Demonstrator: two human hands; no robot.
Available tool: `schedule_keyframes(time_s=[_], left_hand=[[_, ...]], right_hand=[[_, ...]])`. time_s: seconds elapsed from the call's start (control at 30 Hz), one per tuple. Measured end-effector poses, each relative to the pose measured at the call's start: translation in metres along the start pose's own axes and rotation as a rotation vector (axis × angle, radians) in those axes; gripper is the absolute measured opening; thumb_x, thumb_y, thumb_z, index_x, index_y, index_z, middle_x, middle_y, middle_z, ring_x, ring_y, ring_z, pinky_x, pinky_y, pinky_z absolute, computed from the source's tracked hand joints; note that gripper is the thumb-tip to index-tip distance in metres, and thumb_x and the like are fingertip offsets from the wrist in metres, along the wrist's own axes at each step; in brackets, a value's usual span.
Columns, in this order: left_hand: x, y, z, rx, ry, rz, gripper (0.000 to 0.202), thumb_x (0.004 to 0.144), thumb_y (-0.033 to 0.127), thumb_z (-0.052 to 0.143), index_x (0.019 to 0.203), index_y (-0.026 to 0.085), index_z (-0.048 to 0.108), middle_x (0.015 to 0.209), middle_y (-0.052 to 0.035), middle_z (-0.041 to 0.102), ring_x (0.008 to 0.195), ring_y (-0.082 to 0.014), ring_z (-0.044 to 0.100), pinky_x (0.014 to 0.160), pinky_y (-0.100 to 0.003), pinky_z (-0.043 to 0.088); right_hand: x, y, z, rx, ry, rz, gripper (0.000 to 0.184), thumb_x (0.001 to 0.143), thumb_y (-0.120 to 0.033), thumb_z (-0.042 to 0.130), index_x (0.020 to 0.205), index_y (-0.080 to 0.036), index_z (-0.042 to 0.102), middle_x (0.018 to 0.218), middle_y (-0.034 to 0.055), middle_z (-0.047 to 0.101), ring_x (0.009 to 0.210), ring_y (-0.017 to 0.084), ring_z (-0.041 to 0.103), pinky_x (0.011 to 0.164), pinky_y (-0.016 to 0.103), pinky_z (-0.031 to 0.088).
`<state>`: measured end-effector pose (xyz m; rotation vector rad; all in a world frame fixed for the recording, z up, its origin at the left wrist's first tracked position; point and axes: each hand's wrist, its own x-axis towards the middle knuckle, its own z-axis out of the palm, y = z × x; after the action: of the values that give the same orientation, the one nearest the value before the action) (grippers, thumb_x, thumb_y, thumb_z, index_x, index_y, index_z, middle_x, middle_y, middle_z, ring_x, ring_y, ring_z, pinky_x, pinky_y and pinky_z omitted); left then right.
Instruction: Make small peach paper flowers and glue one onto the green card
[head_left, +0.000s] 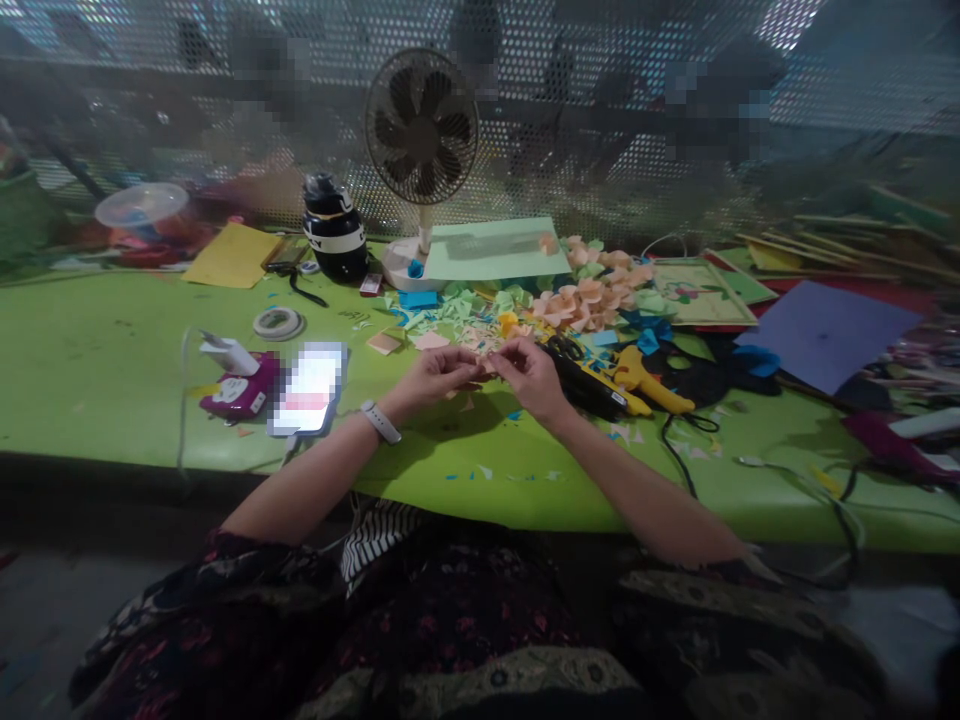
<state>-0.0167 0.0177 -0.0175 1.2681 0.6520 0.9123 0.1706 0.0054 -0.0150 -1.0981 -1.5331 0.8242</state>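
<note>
Both my hands meet over the near middle of the green table. My left hand (pixel 442 375) pinches one side of a small peach piece of paper (pixel 486 366), and my right hand (pixel 534 378) pinches the other side. Fingertips cover much of the piece, so its exact shape is hidden. Just beyond my hands lie paper scraps (pixel 480 338) and a pile of folded peach paper flowers (pixel 592 295). Flat peach paper squares (pixel 385 343) rest to the left. Beside my right hand are black-handled scissors (pixel 564 347) and a yellow glue gun (pixel 651 380).
A lit phone (pixel 309 390), a purple power strip (pixel 240 388) and a tape roll (pixel 277 322) are at left. A dark bottle (pixel 334 235) and a fan (pixel 422 130) stand behind. Purple paper (pixel 829 330) lies at right. Cables (pixel 817 485) cross the right front edge.
</note>
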Motion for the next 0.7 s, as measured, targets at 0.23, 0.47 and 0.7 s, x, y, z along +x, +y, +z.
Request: schedule_keyframes(time_s=[0.23, 0.47, 0.7], left_hand=[[-0.0039, 0.0051, 0.005, 0.129, 0.02, -0.063, 0.042, 0.069, 0.043, 0.086, 0.09, 0.012, 0.069, 0.086, -0.0082, 0.076, 0.079, -0.0168, 0.073, 0.067, -0.025, 0.057], [-0.0014, 0.0002, 0.0043, 0.119, 0.003, -0.107, 0.044, 0.069, 0.05, 0.084, 0.082, 0.011, 0.068, 0.079, -0.0078, 0.075, 0.072, -0.0153, 0.072, 0.067, -0.027, 0.058], [-0.0018, -0.0004, 0.004, 0.103, 0.002, -0.11, 0.042, 0.07, 0.049, 0.084, 0.081, 0.011, 0.069, 0.08, -0.0084, 0.076, 0.071, -0.014, 0.072, 0.068, -0.027, 0.058]], right_hand=[[-0.0042, -0.002, 0.0038, -0.09, 0.038, -0.084, 0.036, 0.081, -0.055, 0.069, 0.076, -0.021, 0.057, 0.071, -0.0004, 0.06, 0.063, 0.014, 0.055, 0.061, 0.029, 0.047], [-0.0064, -0.0042, 0.0056, -0.119, 0.032, -0.099, 0.036, 0.082, -0.056, 0.067, 0.077, -0.022, 0.057, 0.071, -0.0004, 0.06, 0.062, 0.014, 0.055, 0.061, 0.029, 0.047], [-0.0057, -0.0054, 0.0051, -0.074, -0.016, -0.055, 0.041, 0.081, -0.061, 0.067, 0.076, -0.022, 0.057, 0.069, -0.0007, 0.059, 0.059, 0.013, 0.052, 0.057, 0.027, 0.043]])
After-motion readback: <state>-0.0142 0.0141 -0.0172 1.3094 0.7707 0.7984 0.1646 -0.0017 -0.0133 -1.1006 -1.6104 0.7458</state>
